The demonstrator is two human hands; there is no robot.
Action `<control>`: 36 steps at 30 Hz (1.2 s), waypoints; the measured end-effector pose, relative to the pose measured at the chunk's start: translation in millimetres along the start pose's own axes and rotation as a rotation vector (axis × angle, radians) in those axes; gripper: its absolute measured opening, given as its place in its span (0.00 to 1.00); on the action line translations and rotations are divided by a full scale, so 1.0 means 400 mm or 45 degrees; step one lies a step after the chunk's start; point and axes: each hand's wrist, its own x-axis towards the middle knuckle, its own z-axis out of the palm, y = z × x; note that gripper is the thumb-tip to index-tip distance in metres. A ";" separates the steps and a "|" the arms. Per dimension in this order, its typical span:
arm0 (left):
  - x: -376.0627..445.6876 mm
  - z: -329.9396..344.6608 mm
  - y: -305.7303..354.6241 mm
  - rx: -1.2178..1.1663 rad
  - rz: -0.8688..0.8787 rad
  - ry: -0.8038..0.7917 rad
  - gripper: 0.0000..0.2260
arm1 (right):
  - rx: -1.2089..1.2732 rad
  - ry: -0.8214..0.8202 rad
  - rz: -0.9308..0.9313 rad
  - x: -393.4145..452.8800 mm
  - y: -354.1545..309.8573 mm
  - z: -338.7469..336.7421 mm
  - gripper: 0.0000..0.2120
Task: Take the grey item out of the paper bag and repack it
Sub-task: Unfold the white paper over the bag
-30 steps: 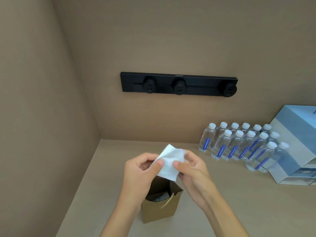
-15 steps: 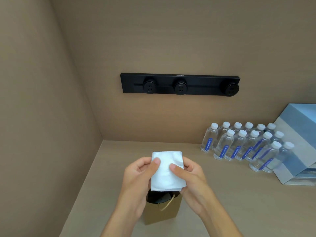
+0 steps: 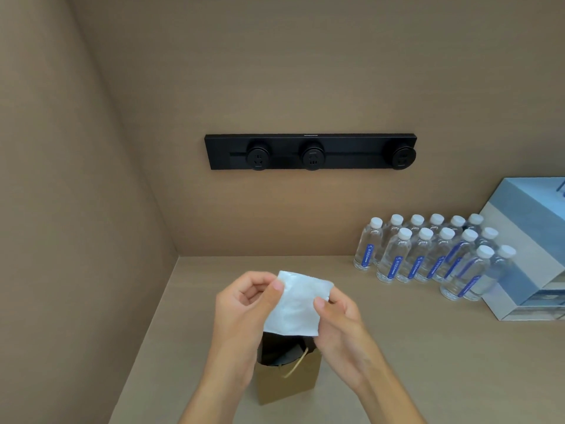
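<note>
A small brown paper bag (image 3: 287, 384) stands upright on the tan counter, its mouth open and dark inside, with a paper handle hanging over its front rim. Something grey shows faintly inside the bag. Above the bag I hold a white pouch (image 3: 298, 304) spread flat between both hands. My left hand (image 3: 244, 304) pinches its upper left corner with thumb and forefinger. My right hand (image 3: 339, 322) pinches its right edge.
Several clear water bottles (image 3: 428, 255) with white caps stand in rows at the back right. A blue and white box (image 3: 532, 249) sits to their right. A black socket rail (image 3: 310, 151) is mounted on the back wall. A side wall closes the left.
The white pouch went from crumpled to spread flat, and my hands have moved slightly apart along its top edge. The view shifted a little.
</note>
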 end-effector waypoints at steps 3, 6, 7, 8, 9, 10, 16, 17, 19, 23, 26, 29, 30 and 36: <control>-0.001 0.003 -0.008 -0.096 -0.064 -0.018 0.05 | -0.019 0.012 0.040 0.000 0.008 -0.004 0.19; -0.002 -0.008 -0.031 -0.047 -0.102 0.004 0.03 | -0.138 0.067 0.104 -0.001 0.016 -0.013 0.17; -0.004 -0.014 -0.043 0.012 -0.111 0.008 0.04 | -0.205 0.091 0.115 -0.003 0.014 -0.016 0.16; -0.007 -0.018 -0.054 0.066 -0.122 0.010 0.05 | -0.272 0.097 0.131 -0.006 0.011 -0.020 0.16; -0.009 -0.020 -0.065 0.094 -0.141 0.007 0.05 | -0.330 0.082 0.157 -0.008 0.008 -0.021 0.15; -0.010 -0.021 -0.073 0.099 -0.161 0.003 0.04 | -0.370 0.057 0.184 -0.010 0.004 -0.021 0.15; -0.002 -0.066 -0.142 0.864 0.017 0.187 0.06 | -0.935 0.329 0.118 0.005 -0.015 -0.011 0.07; -0.011 -0.072 -0.150 1.196 0.009 0.120 0.04 | -1.259 0.316 0.135 0.010 -0.018 -0.010 0.07; -0.027 -0.076 -0.172 1.504 -0.197 -0.073 0.09 | -1.831 0.138 0.353 0.022 -0.008 0.002 0.07; -0.036 -0.063 -0.183 1.395 -0.354 -0.011 0.02 | -2.314 -0.262 0.845 0.054 0.062 0.049 0.03; -0.046 -0.092 -0.206 1.344 -0.392 0.048 0.06 | -2.464 -0.327 1.057 0.076 0.098 0.042 0.08; -0.067 -0.122 -0.227 1.259 -0.450 -0.095 0.24 | -2.189 -0.220 1.119 0.088 0.126 -0.001 0.06; -0.073 -0.122 -0.227 1.225 -0.456 -0.134 0.28 | -2.098 -0.157 1.138 0.093 0.142 -0.011 0.06; -0.098 -0.088 -0.217 1.203 -0.507 -0.257 0.36 | -2.039 -0.195 1.206 0.115 0.261 -0.021 0.15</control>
